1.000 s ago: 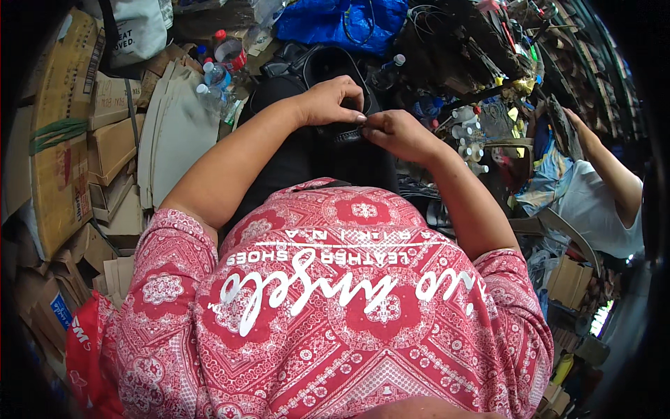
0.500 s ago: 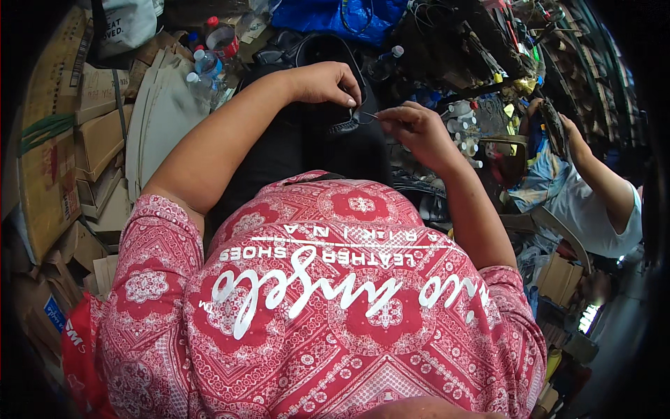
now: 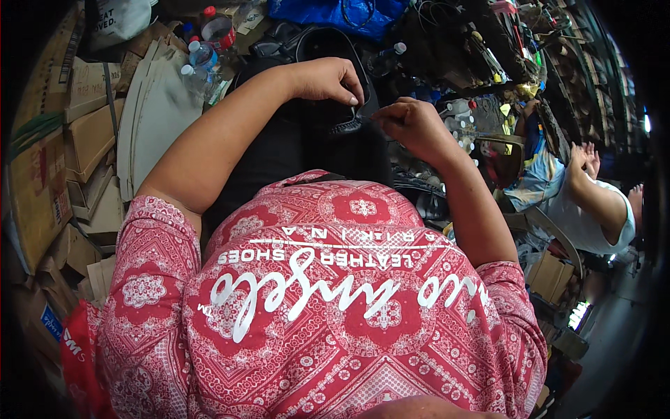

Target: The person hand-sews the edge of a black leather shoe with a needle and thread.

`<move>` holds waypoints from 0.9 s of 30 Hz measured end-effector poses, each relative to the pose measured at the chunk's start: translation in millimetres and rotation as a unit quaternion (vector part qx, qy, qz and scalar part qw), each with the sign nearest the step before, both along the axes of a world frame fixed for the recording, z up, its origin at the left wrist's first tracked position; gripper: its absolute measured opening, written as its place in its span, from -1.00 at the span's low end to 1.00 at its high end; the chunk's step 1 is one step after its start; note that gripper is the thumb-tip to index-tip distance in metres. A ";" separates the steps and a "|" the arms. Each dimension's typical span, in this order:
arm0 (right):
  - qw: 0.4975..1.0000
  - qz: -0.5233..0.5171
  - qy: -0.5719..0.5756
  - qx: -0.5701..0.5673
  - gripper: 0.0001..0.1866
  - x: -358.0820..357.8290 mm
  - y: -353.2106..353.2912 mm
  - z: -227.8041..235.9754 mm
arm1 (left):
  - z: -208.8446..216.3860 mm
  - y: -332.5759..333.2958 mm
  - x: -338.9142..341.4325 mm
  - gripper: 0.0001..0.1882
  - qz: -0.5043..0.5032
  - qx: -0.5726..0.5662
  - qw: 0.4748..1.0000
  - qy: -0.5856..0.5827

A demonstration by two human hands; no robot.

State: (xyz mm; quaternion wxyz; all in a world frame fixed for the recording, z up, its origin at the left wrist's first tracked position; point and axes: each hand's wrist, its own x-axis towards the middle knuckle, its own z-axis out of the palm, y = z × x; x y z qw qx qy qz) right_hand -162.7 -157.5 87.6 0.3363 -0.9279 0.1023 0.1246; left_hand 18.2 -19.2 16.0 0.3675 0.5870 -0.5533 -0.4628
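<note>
Over my lap, a small black piece with a braided or stitched edge [image 3: 347, 126] lies between my hands. My left hand [image 3: 331, 78] is closed, thumb and forefinger pinching something thin and pale at the top of this piece. To its right, my right hand [image 3: 417, 128] is closed too, with the thumb and forefinger pressed together beside the piece. A thin strand shows faintly between these fingers and the piece; whether it is thread or wire I cannot make out. Beyond my left hand, a black open-topped item with a rounded rim [image 3: 328, 35] stands partly hidden.
Plastic bottles [image 3: 202, 56] and a grey-white curved panel [image 3: 157, 105] stand at the left, beside stacked cardboard boxes [image 3: 94, 146]. A blue bag [image 3: 335, 15] lies at the far side. Small white-capped bottles [image 3: 460, 115] sit right of my right hand. A co-worker's arm [image 3: 597, 199] is at the right.
My right hand has shifted slightly left and up, and the thin strand shows less. My left hand keeps its pinch. The co-worker's hands have moved off the dark thing and come close together.
</note>
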 end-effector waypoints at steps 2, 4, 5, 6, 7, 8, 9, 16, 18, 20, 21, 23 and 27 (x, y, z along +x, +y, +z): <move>1.000 0.001 0.000 -0.011 -0.80 0.3 2.1 2.4 | -0.8 -0.2 -1.7 -0.80 0.007 0.001 1.000 0.005; 0.999 0.016 -0.011 -0.044 -0.80 1.4 4.3 4.7 | -1.5 0.5 -1.9 -0.80 0.009 -0.006 1.000 0.004; 0.999 0.018 -0.011 -0.044 -0.80 1.2 6.0 4.2 | -2.1 1.1 -2.1 -0.80 0.010 -0.012 1.000 0.003; 0.999 0.011 -0.015 -0.039 -0.80 1.3 7.8 3.4 | -1.1 1.4 -2.1 -0.80 0.011 -0.012 1.000 0.003; 0.999 0.005 -0.019 -0.033 -0.80 1.3 9.6 2.1 | -0.2 1.9 -2.4 -0.80 0.012 -0.009 1.000 -0.001; 0.999 0.007 -0.019 -0.033 -0.80 0.9 11.6 -0.3 | 0.6 2.5 -3.0 -0.80 0.012 -0.006 1.000 -0.006; 1.000 -0.012 -0.022 -0.008 -0.81 -0.3 13.7 -3.4 | -0.5 3.0 -4.3 -0.80 0.013 -0.007 1.000 -0.005; 0.978 -0.063 0.046 0.191 -0.79 -4.3 -18.6 -35.0 | 2.4 6.0 -3.3 -0.78 0.001 -0.027 0.999 -0.047; 0.974 -0.049 0.054 0.215 -0.79 -2.9 -27.4 -40.7 | -0.4 6.2 -2.4 -0.76 -0.011 -0.034 0.998 -0.046; 0.969 -0.034 0.061 0.239 -0.78 0.3 -32.5 -47.3 | -3.2 4.5 -4.2 -0.73 0.001 -0.022 0.999 -0.042; 0.965 -0.029 0.063 0.252 -0.80 0.6 -34.5 -51.4 | -2.3 4.8 -4.6 -0.73 0.002 -0.022 0.999 -0.042; 0.962 -0.024 0.066 0.265 -0.82 2.1 -38.3 -55.7 | -0.7 5.7 -5.8 -0.74 0.003 -0.040 0.997 -0.059; 0.961 -0.008 0.064 0.270 -0.84 6.1 -37.6 -57.4 | -0.4 6.6 -7.4 -0.73 0.014 -0.043 0.996 -0.078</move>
